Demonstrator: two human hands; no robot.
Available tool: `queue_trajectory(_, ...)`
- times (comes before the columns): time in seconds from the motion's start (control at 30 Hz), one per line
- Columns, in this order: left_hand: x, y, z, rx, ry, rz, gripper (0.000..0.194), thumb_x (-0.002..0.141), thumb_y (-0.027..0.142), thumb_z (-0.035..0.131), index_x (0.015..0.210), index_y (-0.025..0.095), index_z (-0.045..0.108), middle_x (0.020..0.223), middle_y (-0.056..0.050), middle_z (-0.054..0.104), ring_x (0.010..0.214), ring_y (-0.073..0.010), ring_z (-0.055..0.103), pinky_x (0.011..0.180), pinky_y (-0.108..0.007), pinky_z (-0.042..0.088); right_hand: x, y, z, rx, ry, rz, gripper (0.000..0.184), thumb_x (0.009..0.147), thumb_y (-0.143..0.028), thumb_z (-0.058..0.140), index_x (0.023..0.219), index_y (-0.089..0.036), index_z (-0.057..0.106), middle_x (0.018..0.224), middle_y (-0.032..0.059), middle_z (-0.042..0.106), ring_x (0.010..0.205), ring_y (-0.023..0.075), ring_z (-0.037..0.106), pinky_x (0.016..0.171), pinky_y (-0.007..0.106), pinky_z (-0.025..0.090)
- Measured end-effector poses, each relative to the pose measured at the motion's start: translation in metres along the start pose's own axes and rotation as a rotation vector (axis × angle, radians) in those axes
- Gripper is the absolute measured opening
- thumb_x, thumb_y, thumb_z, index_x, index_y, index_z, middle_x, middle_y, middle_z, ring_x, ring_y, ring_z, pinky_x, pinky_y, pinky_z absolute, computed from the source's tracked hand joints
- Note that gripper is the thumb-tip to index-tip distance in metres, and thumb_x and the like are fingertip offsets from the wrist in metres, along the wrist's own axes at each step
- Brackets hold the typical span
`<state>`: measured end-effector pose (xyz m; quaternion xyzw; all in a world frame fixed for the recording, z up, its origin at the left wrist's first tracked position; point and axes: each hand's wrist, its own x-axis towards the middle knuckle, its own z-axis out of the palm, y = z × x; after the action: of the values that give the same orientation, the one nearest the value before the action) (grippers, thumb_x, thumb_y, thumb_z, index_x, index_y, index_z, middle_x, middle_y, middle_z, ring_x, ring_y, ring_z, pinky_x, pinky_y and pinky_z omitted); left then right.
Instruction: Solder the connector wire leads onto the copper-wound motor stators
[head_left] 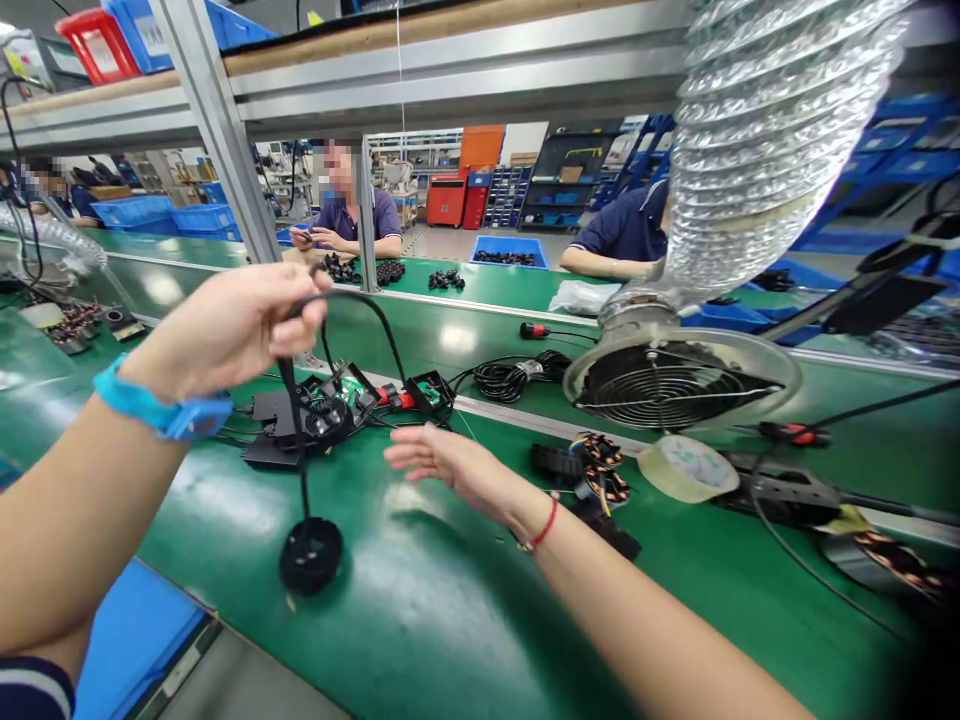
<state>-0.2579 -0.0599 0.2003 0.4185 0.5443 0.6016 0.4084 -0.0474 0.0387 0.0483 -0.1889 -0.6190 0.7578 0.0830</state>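
Note:
My left hand [232,325], with a blue wristband, is closed around a black cable [298,440] and holds it above the bench. From the cable hangs a round black part [311,556], just over or on the green surface; I cannot tell if it touches. My right hand [450,465], with a red string bracelet, is over the bench to the right, its fingers stretched out and nothing in them. Behind the hands lie black housings [281,425] with wires. Beside them is an opened black case [431,392] showing a green circuit board.
A coiled black cable [517,376] lies behind my right hand. To the right are copper-wound motor cores [604,470], a tape roll [686,468] and a fume-extraction hood [682,380] on a silvery duct [772,150]. A metal post [225,130] rises at left. Co-workers sit across the bench.

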Motion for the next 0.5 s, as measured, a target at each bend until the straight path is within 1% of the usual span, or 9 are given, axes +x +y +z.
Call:
queue_trajectory(0.07, -0.035, -0.019, 0.021, 0.063, -0.199, -0.109, 0.004, 0.087, 0.019, 0.054, 0.088, 0.02, 0.058, 0.058, -0.001, 0.059, 0.039, -0.0069, 0.044, 0.037, -0.017, 0.031, 0.016, 0.001, 0.003, 0.442, 0.119, 0.065, 0.058, 0.094, -0.062, 0.034, 0.115, -0.011, 0.054, 0.112, 0.0151, 0.067, 0.101, 0.0186, 0.066, 0.091, 0.036, 0.053)
queue_trajectory(0.13, -0.069, -0.046, 0.039, 0.068, -0.438, -0.299, 0.012, 0.09, 0.032, 0.055, 0.085, 0.023, 0.051, 0.067, -0.003, 0.067, 0.049, -0.0116, 0.057, 0.046, -0.021, 0.041, 0.031, -0.003, 0.003, 0.66, 0.204, 0.136, 0.039, 0.1, -0.043, 0.032, 0.105, -0.011, 0.053, 0.087, 0.0092, 0.068, 0.08, 0.0123, 0.068, 0.075, 0.026, 0.056)
queue_trajectory(0.17, -0.084, -0.061, 0.045, 0.07, -0.512, -0.382, 0.014, 0.091, 0.035, 0.055, 0.087, 0.023, 0.051, 0.077, -0.005, 0.07, 0.063, -0.0144, 0.064, 0.057, -0.025, 0.047, 0.035, -0.005, 0.002, 0.691, 0.237, 0.163, 0.028, 0.1, -0.029, 0.032, 0.1, -0.011, 0.052, 0.072, 0.0037, 0.064, 0.064, 0.0083, 0.064, 0.064, 0.019, 0.054)
queue_trajectory(0.2, -0.097, -0.076, 0.05, 0.039, -0.555, -0.41, 0.015, 0.089, 0.036, 0.058, 0.089, 0.023, 0.051, 0.087, -0.006, 0.071, 0.077, -0.0159, 0.066, 0.068, -0.027, 0.05, 0.036, -0.007, 0.0, 0.695, 0.26, 0.183, 0.021, 0.098, -0.016, 0.03, 0.096, -0.011, 0.051, 0.059, -0.0023, 0.056, 0.049, 0.005, 0.055, 0.052, 0.013, 0.047)
queue_trajectory(0.27, -0.118, -0.103, 0.054, -0.084, -0.512, -0.448, 0.019, 0.086, 0.036, 0.061, 0.088, 0.023, 0.048, 0.096, -0.005, 0.069, 0.087, -0.0165, 0.066, 0.078, -0.03, 0.049, 0.029, -0.009, 0.001, 0.689, 0.27, 0.206, 0.024, 0.089, -0.001, 0.03, 0.095, -0.013, 0.05, 0.048, -0.0098, 0.04, 0.033, 0.0025, 0.033, 0.035, 0.009, 0.027)
queue_trajectory(0.33, -0.13, -0.125, 0.056, -0.191, -0.424, -0.488, 0.021, 0.084, 0.036, 0.061, 0.088, 0.023, 0.044, 0.095, -0.004, 0.068, 0.078, -0.0158, 0.067, 0.073, -0.03, 0.049, 0.01, -0.009, 0.008, 0.645, 0.204, 0.222, 0.025, 0.083, -0.001, 0.037, 0.099, -0.013, 0.051, 0.047, -0.0113, 0.038, 0.032, 0.0021, 0.021, 0.032, 0.012, 0.014)
queue_trajectory(0.4, -0.138, -0.142, 0.058, -0.143, -0.404, -0.567, 0.017, 0.084, 0.033, 0.054, 0.088, 0.023, 0.042, 0.085, -0.002, 0.067, 0.062, -0.0141, 0.064, 0.063, -0.029, 0.048, -0.014, -0.006, 0.022, 0.478, 0.027, 0.257, 0.031, 0.077, -0.003, 0.045, 0.106, -0.014, 0.054, 0.051, -0.0093, 0.047, 0.033, 0.0013, 0.02, 0.033, 0.013, 0.012)
queue_trajectory(0.47, -0.143, -0.153, 0.062, 0.088, -0.494, -0.648, 0.004, 0.084, 0.025, 0.046, 0.085, 0.022, 0.045, 0.069, 0.0, 0.062, 0.053, -0.0134, 0.059, 0.058, -0.028, 0.046, -0.035, -0.001, 0.038, 0.258, -0.155, 0.341, 0.029, 0.078, -0.008, 0.046, 0.105, -0.016, 0.053, 0.054, -0.0072, 0.053, 0.032, 0.0021, 0.022, 0.033, 0.015, 0.013)
queue_trajectory(0.5, -0.146, -0.157, 0.066, 0.234, -0.576, -0.675, 0.004, 0.083, 0.021, 0.043, 0.081, 0.022, 0.047, 0.063, 0.001, 0.059, 0.052, -0.0137, 0.057, 0.057, -0.028, 0.045, -0.043, 0.003, 0.045, 0.146, -0.21, 0.383, 0.021, 0.082, -0.012, 0.045, 0.101, -0.017, 0.052, 0.054, -0.0069, 0.054, 0.033, 0.0025, 0.026, 0.034, 0.015, 0.015)
